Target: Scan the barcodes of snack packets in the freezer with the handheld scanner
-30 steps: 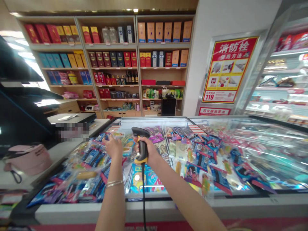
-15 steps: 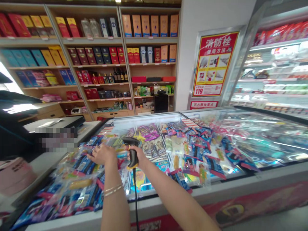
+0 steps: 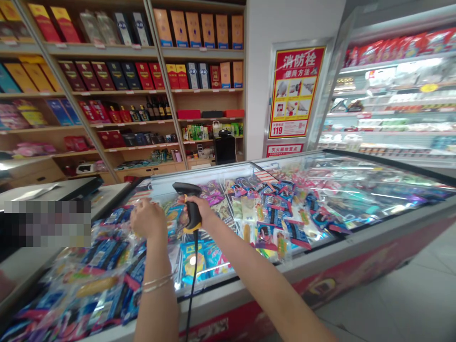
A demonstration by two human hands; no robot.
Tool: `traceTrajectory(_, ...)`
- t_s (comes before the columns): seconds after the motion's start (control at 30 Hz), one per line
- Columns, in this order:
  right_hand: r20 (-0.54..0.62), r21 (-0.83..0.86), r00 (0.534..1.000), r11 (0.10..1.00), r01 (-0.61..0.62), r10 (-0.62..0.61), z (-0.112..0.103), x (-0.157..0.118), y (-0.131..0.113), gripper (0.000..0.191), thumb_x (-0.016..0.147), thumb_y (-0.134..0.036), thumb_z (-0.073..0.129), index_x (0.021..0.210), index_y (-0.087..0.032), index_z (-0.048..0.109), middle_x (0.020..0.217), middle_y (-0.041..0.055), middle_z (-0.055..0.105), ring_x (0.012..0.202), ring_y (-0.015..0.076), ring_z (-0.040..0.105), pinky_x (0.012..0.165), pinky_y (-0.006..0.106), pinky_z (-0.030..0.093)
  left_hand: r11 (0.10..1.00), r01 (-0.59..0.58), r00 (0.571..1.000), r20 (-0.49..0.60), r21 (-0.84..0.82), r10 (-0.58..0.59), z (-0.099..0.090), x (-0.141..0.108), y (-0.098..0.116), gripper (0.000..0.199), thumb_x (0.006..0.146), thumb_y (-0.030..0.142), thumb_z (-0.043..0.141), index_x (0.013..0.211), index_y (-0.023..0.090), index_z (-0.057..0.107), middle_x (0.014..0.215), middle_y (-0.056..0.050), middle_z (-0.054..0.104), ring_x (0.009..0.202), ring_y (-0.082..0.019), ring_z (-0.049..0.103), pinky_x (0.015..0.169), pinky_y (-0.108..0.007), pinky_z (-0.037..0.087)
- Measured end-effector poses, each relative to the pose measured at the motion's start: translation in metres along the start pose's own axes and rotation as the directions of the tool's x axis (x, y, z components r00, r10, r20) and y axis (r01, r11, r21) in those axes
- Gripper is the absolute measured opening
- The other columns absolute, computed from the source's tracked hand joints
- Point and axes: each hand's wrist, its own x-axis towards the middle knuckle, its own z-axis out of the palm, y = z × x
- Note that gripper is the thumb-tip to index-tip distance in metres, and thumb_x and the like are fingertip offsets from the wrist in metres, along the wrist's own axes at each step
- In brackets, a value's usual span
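My right hand [image 3: 198, 213] is shut around the grip of a black and yellow handheld barcode scanner [image 3: 190, 209], and its coiled-free black cord [image 3: 191, 280] hangs down past the freezer edge. My left hand [image 3: 147, 219] hovers just to the left, fingers curled, above plastic-wrapped snack packets [image 3: 96, 270] in a glass-topped chest freezer [image 3: 249, 280]. Whether the curled fingers hold anything is hidden. Thin bracelets [image 3: 158, 283] circle my left wrist. The scanner's head points forward over the packets.
Behind the freezer stand wooden shelves [image 3: 117, 76] of boxed liquor and bottles. A red and yellow fire hydrant poster [image 3: 294, 92] hangs on the wall. A lit refrigerated case [image 3: 399, 109] stands at right, a counter [image 3: 46, 190] at left, tiled floor [image 3: 392, 294] at lower right.
The view has turned right, shifting the whole scene leftward. My left hand's fingers have gone from spread to curled. The scanner stays in my right hand.
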Motion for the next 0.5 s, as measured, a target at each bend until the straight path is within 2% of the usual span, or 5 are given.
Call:
traceTrajectory(0.1, 0.023, -0.050, 0.994, 0.993, 0.107, -0.106, -0.007, -0.012, -0.042, 0.013, 0.078, -0.018, 0.059, 0.088, -0.012, 0.064, 0.060, -0.0012, 0.061, 0.046, 0.0076, 0.047, 0.042, 0.017, 0.040, 0.994, -0.102, 0.972, 0.216, 0.047, 0.089, -0.006, -0.012, 0.037, 0.040, 0.086, 0.023, 0.037, 0.120, 0.018, 0.058, 0.104, -0.016, 0.067, 0.096, -0.033, 0.063, 0.078, -0.043, 0.047)
traceTrajectory(0.17, 0.037, -0.101, 0.994, 0.989, 0.106, -0.103, -0.020, -0.022, -0.071, 0.017, 0.078, -0.021, 0.058, 0.091, -0.012, 0.064, 0.055, -0.0022, 0.058, 0.044, 0.0080, 0.046, 0.040, 0.018, 0.039, 0.972, -0.230, 0.903, 0.380, 0.039, 0.199, -0.004, -0.029, 0.062, 0.039, 0.086, 0.024, 0.039, 0.118, 0.018, 0.060, 0.103, -0.016, 0.068, 0.095, -0.032, 0.064, 0.078, -0.040, 0.047)
traceTrajectory(0.23, 0.040, -0.170, 0.993, 0.978, 0.119, -0.114, -0.040, -0.034, -0.099, 0.021, 0.079, -0.024, 0.059, 0.094, -0.011, 0.065, 0.053, -0.0021, 0.057, 0.043, 0.0082, 0.046, 0.039, 0.018, 0.039, 0.940, -0.335, 0.771, 0.557, -0.060, 0.310, 0.006, -0.048, 0.085, 0.037, 0.086, 0.027, 0.042, 0.116, 0.022, 0.062, 0.102, -0.013, 0.070, 0.096, -0.028, 0.065, 0.078, -0.036, 0.047)
traceTrajectory(0.4, -0.063, -0.374, 0.984, 0.918, 0.130, -0.164, -0.108, -0.063, -0.166, 0.021, 0.076, -0.022, 0.060, 0.093, -0.012, 0.064, 0.057, 0.0019, 0.063, 0.043, 0.0104, 0.050, 0.038, 0.019, 0.041, 0.794, -0.469, 0.288, 0.783, -0.386, 0.551, 0.040, -0.091, 0.126, 0.036, 0.077, 0.051, 0.056, 0.094, 0.022, 0.070, 0.099, -0.007, 0.072, 0.094, -0.024, 0.065, 0.076, -0.028, 0.047)
traceTrajectory(0.5, -0.141, -0.444, 0.977, 0.892, 0.081, -0.158, -0.146, -0.075, -0.189, 0.016, 0.073, -0.018, 0.059, 0.087, -0.013, 0.064, 0.068, 0.0059, 0.069, 0.046, 0.0110, 0.054, 0.039, 0.020, 0.044, 0.734, -0.537, 0.108, 0.829, -0.416, 0.549, 0.045, -0.110, 0.144, 0.048, 0.062, 0.056, 0.070, 0.095, 0.020, 0.069, 0.104, -0.009, 0.071, 0.096, -0.027, 0.065, 0.077, -0.029, 0.048)
